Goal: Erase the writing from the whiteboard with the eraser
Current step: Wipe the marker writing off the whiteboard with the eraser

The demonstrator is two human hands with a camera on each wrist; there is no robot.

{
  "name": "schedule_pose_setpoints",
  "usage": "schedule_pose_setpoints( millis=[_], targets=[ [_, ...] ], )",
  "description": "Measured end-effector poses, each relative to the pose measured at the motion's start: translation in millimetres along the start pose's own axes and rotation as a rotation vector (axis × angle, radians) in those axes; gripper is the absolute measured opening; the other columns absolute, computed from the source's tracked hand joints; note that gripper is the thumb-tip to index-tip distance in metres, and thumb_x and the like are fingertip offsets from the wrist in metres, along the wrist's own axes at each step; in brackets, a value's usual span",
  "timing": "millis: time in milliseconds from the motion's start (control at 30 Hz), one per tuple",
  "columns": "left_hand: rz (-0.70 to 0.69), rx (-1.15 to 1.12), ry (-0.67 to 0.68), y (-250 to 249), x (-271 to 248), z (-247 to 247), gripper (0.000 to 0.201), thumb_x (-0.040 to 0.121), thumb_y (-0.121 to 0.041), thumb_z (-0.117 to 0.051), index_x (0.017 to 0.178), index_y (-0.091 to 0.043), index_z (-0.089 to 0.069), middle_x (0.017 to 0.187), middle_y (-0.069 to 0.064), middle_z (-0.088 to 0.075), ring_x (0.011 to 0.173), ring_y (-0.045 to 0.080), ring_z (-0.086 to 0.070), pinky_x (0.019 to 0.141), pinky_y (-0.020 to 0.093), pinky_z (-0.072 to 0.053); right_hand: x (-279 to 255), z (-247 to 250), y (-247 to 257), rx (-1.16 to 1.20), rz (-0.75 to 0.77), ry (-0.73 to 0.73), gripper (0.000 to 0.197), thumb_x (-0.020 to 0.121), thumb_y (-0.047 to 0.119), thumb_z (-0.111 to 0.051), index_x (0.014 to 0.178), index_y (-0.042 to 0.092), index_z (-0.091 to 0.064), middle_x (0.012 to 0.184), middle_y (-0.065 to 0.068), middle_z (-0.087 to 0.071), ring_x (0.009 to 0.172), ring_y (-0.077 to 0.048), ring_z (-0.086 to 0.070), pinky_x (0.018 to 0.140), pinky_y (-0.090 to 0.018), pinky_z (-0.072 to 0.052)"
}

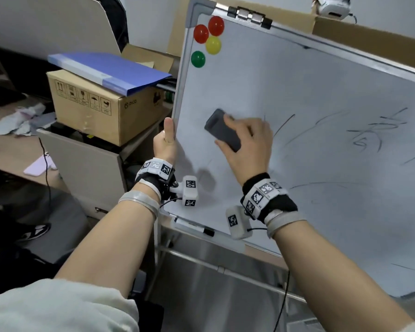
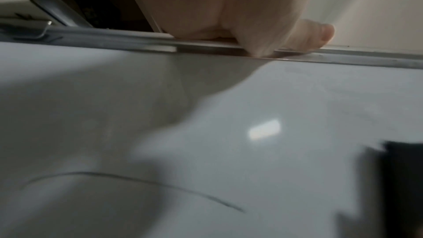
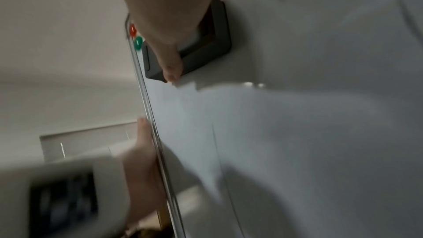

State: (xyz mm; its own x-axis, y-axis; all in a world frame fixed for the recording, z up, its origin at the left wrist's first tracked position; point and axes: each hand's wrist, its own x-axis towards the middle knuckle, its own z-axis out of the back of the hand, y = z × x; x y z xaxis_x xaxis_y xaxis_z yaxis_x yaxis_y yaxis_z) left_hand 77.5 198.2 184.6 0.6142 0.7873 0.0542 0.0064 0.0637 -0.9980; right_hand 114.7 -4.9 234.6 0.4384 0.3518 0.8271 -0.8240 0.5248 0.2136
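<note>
Eraser (image 1: 222,130), light rigid block I judge, sits flat on whiteboard (image 1: 297,92) near its left edge; my right hand (image 1: 247,144) pinches its long sides. Left hand (image 1: 165,142) clamps the board's left edge.

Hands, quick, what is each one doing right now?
Left hand: grips the whiteboard by its left edge.
Right hand: holds the eraser against the board.
</note>
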Motion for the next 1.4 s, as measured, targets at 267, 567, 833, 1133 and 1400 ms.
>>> schedule_pose_setpoints(
  millis=[267,567,833,1133,1400],
  targets=[
    [-0.001,0.117,-0.104,-11.7,-11.6,-6.6,0.056,0.103,-0.055,-0.027,0.06,-0.02,-0.022,0.061,-0.002,-0.025,0.058,0.012,-0.023,0.058,0.029,-0.023,20.1,26.9,-22.9,0.03,-0.048,-0.206,0.054,0.073,0.028,-0.085,0.124,0.024,-0.069,0.105,-0.006,-0.058,0.095,-0.03,-0.051,0.087,-0.04,-0.042],
    [0.024,0.132,-0.116,14.0,-36.3,-8.9,0.043,0.107,-0.042,-0.027,0.084,-0.019,-0.055,0.101,0.002,-0.049,0.096,0.015,-0.043,0.088,0.026,-0.032,-11.5,26.2,-32.1,0.069,0.039,-0.017,0.055,0.067,0.033,-0.088,0.119,0.025,-0.072,0.099,-0.005,-0.06,0.097,-0.025,-0.045,0.086,-0.047,-0.047],
    [-0.044,0.174,-0.031,53.3,-48.3,19.3,0.028,0.106,-0.017,-0.038,0.115,-0.005,-0.061,0.107,0.004,-0.059,0.101,0.014,-0.051,0.079,0.019,-0.04,-4.8,14.6,-20.9,0.033,0.044,-0.017,0.057,0.068,0.031,-0.088,0.122,0.029,-0.069,0.103,-0.002,-0.059,0.098,-0.025,-0.043,0.083,-0.047,-0.045],
    [0.046,0.033,0.061,81.3,-41.4,22.4,0.033,0.105,-0.019,-0.042,0.135,-0.007,-0.047,0.112,0.008,-0.061,0.103,0.022,-0.057,0.095,0.034,-0.047,-82.5,-43.0,-7.5,-0.055,0.032,0.271,0.059,0.063,0.031,-0.091,0.117,0.027,-0.07,0.105,-0.003,-0.06,0.1,-0.031,-0.049,0.085,-0.048,-0.044],
    [0.066,0.082,-0.115,95.4,-46.4,11.4,0.029,0.104,-0.032,-0.039,0.126,-0.021,-0.054,0.095,-0.013,-0.059,0.097,0.014,-0.052,0.107,0.044,-0.04,-121.4,-64.3,-9.1,-0.068,0.075,0.368,0.058,0.06,0.031,-0.093,0.113,0.025,-0.07,0.103,-0.002,-0.06,0.097,-0.029,-0.05,0.082,-0.04,-0.034]
  ],
)
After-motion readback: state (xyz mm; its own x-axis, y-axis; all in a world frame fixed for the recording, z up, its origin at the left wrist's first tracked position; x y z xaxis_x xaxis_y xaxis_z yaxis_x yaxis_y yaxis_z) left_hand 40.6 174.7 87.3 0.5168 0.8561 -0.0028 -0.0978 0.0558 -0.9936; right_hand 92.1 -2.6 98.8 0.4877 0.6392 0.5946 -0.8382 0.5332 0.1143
